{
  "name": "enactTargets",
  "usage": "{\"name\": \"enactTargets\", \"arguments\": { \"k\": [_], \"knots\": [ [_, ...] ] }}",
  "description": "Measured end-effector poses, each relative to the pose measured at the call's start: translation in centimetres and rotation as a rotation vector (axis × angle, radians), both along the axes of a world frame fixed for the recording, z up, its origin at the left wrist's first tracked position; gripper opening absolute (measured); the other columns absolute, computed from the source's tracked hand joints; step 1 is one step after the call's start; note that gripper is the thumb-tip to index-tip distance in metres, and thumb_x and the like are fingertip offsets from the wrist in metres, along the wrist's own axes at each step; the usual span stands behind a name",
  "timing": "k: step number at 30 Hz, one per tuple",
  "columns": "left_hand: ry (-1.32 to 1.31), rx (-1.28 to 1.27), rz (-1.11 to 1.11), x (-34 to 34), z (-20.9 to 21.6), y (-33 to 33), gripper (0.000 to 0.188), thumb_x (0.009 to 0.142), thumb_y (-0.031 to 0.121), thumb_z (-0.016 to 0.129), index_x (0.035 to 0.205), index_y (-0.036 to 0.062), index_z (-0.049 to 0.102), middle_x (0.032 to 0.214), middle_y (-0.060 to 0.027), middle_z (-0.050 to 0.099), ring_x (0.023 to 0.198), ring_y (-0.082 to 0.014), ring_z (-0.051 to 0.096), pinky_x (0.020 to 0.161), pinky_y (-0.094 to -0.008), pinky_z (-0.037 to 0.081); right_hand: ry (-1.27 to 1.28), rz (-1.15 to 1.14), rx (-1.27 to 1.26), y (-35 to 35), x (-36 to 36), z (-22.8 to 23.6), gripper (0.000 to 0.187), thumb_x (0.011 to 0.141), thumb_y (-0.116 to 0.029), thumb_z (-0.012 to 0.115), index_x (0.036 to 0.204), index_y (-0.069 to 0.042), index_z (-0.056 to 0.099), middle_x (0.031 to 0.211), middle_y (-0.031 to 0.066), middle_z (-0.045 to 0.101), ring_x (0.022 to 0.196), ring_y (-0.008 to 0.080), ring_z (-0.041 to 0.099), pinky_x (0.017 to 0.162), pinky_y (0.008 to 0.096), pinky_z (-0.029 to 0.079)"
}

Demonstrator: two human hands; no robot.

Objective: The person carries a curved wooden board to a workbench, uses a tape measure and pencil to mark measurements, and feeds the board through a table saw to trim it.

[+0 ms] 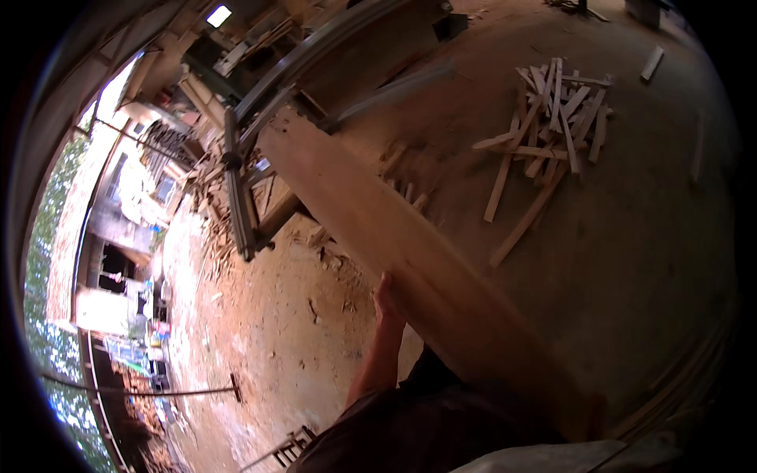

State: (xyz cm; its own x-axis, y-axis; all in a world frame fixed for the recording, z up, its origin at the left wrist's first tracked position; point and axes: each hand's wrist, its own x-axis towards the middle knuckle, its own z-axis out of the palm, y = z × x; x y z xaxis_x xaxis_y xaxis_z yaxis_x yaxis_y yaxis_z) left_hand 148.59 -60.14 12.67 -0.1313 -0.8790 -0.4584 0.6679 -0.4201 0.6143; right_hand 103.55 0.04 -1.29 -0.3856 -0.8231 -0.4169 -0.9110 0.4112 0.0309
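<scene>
i see a long plank [371, 213] of pale, bare wood, matt and unvarnished, its face smooth-looking though blurred. my left hand [386, 303] lies against its edge at about 6 o'clock of the view. at 2 o'clock a heap of offcut sticks [552, 118] is the same raw, light wood, dry and dull. the floor [268, 331] is packed earth dusted with reddish sawdust, rough and crumbly, littered with chips. at 11 o'clock the saw frame [236, 189] looks like dark metal, dull and grimy. my sleeve [410, 426] at 6 o'clock is dark matt cloth.
</scene>
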Motion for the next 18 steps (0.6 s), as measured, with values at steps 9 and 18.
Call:
{"name": "enactTargets", "arguments": {
  "k": [9, 18],
  "knots": [
    [-0.051, 0.084, 0.075, 7.5, 3.7, -21.5, 0.054, 0.096, 0.036, 0.054, 0.135, -0.0016, 0.053, 0.133, -0.0172, 0.059, 0.122, -0.0326, 0.056, 0.108, -0.0441, 0.044, -0.159, -0.438, 0.282, -29.7, 12.0, 7.6, 0.035, 0.1, -0.032, 0.05, 0.106, -0.003, 0.069, 0.102, 0.018, 0.068, 0.097, 0.0305, 0.065, 0.083, 0.0496, 0.05],
    [-0.058, 0.136, -0.363, 4.9, -2.0, -9.0, 0.079, 0.086, 0.032, 0.076, 0.148, 0.0064, 0.034, 0.136, -0.0154, 0.054, 0.124, -0.0319, 0.054, 0.105, -0.0515, 0.046, -0.507, -0.504, 0.06, -67.1, 24.0, 11.6, 0.049, 0.1, -0.043, 0.05, 0.116, 0.0, 0.066, 0.111, 0.0209, 0.068, 0.105, 0.0306, 0.065, 0.089, 0.0479, 0.049]
  ]
}}
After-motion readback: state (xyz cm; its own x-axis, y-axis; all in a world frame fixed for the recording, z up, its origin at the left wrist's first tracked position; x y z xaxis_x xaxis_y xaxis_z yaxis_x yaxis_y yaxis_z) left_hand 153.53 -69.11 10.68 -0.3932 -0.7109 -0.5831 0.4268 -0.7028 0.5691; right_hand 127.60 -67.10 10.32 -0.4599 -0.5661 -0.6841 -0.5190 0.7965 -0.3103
